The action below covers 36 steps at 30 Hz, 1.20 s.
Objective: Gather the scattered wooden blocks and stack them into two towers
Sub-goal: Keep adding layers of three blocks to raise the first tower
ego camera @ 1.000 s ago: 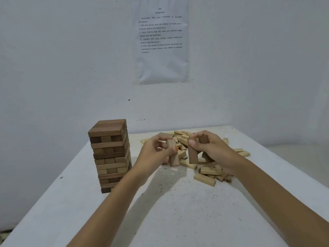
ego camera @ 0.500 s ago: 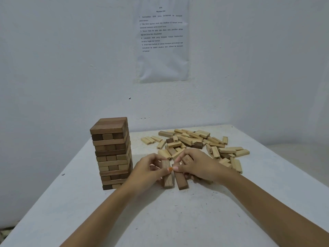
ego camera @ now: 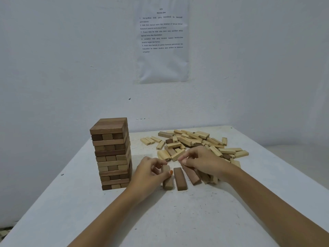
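Left hand [ego camera: 149,172] grips left block [ego camera: 168,183], right hand [ego camera: 201,161] grips right block [ego camera: 193,177]; I aim to square both flush against middle block [ego camera: 180,179].

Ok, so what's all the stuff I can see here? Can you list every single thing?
Stacked wooden block tower: one, brown and pale layers, left on the table.
Flat dark brown wooden blocks: three, side by side on the table, right of the tower.
Scattered pale wooden blocks: a heap, too many to count, a few brown among them, behind the three flat ones.
White table: one, under everything.
Printed paper sheet: one, white, stuck on the wall.
White wall: behind the table.
Left hand: one, pinches the left flat block.
Right hand: one, fingers curled round the far end of the right flat block.
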{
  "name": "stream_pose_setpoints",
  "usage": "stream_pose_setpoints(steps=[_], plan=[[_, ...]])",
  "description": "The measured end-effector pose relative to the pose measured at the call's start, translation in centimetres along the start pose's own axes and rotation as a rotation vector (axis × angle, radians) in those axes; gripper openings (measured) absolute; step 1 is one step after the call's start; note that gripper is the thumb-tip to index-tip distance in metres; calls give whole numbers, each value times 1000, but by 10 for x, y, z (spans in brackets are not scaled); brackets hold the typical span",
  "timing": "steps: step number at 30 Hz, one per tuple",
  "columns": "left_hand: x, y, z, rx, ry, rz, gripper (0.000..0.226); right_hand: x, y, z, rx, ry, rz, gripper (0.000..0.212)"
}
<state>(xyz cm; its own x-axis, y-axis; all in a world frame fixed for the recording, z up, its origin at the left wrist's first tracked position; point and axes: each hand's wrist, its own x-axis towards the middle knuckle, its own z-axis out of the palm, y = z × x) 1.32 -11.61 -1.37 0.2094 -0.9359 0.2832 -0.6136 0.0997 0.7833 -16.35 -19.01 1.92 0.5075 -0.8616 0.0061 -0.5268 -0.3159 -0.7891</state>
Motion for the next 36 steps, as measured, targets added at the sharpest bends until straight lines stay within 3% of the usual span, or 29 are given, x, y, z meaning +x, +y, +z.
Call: stream_pose_setpoints(steps=[3,13,18,28,31,36], plan=[[-2,-1,1,22,-17,12,26,3,5,-4,-25,-1,-18,11],[-1,-6,6,2,-27,29,22,6,10,-3,-18,-13,10,16],[1,-9,7,-29,-30,9,22,6,11,-1,-63,23,-33,16],[0,0,-5,-112,-91,77,23,5,14,-22,-51,-72,-144,21],[2,1,-12,-85,-188,118,41,5,15,-29,-100,-179,-182,35],[3,-8,-18,33,-381,158,83,1,14,-32,-287,-359,-223,79]])
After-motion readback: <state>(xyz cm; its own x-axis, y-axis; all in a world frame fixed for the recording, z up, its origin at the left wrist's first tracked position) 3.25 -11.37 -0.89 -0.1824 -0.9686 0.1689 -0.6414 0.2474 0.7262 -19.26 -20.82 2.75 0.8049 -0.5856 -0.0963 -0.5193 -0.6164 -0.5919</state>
